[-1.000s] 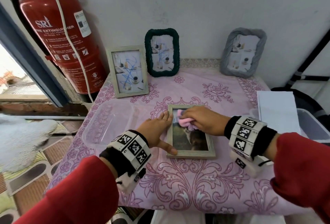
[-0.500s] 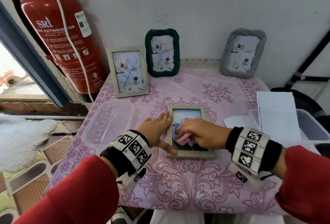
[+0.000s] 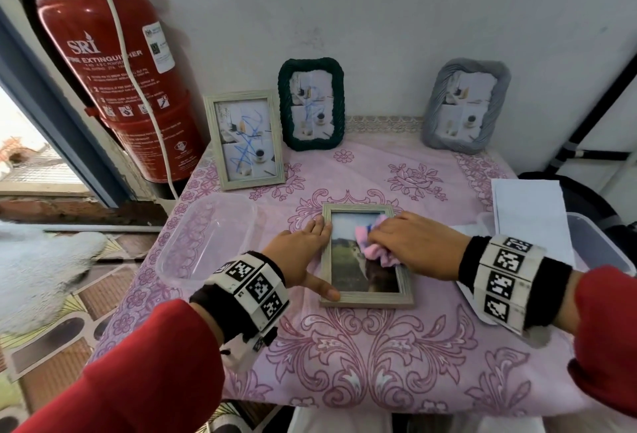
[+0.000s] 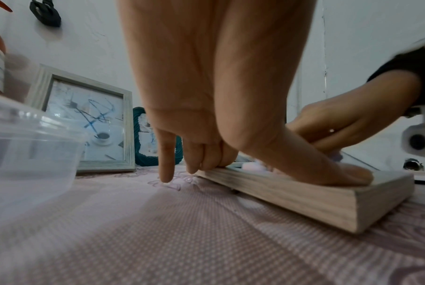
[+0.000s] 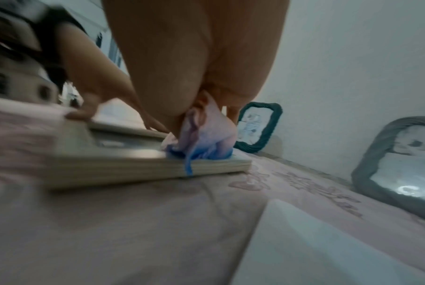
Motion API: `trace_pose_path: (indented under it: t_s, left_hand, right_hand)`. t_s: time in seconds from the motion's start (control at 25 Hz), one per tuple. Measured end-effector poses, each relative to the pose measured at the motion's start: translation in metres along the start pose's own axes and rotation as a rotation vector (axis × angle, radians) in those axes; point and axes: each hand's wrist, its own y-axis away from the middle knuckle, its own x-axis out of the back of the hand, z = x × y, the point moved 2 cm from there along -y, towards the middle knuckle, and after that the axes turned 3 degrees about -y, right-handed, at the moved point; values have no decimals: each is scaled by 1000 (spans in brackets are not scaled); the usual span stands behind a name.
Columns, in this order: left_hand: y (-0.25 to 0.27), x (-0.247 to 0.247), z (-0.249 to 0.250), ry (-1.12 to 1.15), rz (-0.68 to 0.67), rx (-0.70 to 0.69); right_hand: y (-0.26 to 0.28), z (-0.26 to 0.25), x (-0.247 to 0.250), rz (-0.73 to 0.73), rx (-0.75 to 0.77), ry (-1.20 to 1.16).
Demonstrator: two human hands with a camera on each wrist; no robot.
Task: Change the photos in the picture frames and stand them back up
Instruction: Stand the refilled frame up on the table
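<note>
Four picture frames are on the table, which is covered by a pink patterned cloth (image 3: 379, 346): three stand upright at the back, and one wooden frame (image 3: 366, 297) lies flat, glass up, near the middle. The upright ones are a pale wooden frame (image 3: 244, 139) at the left, a dark green frame (image 3: 311, 104) beside it against the wall, and a grey frame (image 3: 466, 105) well apart to the right. A red fire extinguisher (image 3: 113, 63) stands off the table's left rear corner. One clear plastic tub (image 3: 206, 243) sits left of the flat frame; a second tub (image 3: 599, 250) at the right edge is partly covered by white paper (image 3: 531, 219). The left hand (image 3: 303, 253) lies with straight fingers along the flat frame's left rail; the left wrist view adds that the thumb presses on the near corner and the little finger touches the cloth. The right hand (image 3: 417, 244) has its fingers curled round a pink and blue rag (image 3: 370, 239) resting on the glass and hiding part of the photo. The right wrist view is blurred, so which fingers pinch the rag cannot be told, though it appears to show the rag reaching the frame's far edge.
</note>
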Motion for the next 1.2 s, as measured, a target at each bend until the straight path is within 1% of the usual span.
trace_pose_path:
  t_s: [0.04, 0.08, 0.12, 0.2, 0.24, 0.4, 0.56, 0.68, 0.84, 1.0, 1.2]
  left_hand:
    - [-1, 0, 0, -5, 4, -4]
    - [-1, 0, 0, -8, 6, -5]
    - [-1, 0, 1, -13, 8, -3]
    - [-2, 0, 2, -43, 7, 0]
    - [-3, 0, 2, -63, 6, 3]
    - [-3, 1, 3, -82, -5, 14]
    - [-3, 2, 4, -102, -5, 27]
    - [-3, 2, 3, -69, -20, 28]
    - [-1, 0, 1, -26, -20, 14]
    - [-1, 1, 2, -18, -19, 2]
    - [0, 2, 4, -21, -26, 4]
  right_hand:
    - [-7, 4, 1, 5, -21, -76]
    - [-14, 7, 0, -17, -50, -200]
    - [-22, 10, -2, -3, -55, -279]
    - [-33, 10, 2, 18, -51, -298]
    - [-35, 10, 3, 7, -82, -325]
    - [-27, 1, -4, 37, -105, -377]
    - [-10, -25, -11, 53, -22, -453]
    - [6, -33, -14, 67, 23, -458]
    - [19, -15, -13, 50, 4, -330]
    - [6, 6, -10, 70, -20, -267]
    - [-17, 15, -5, 102, -137, -294]
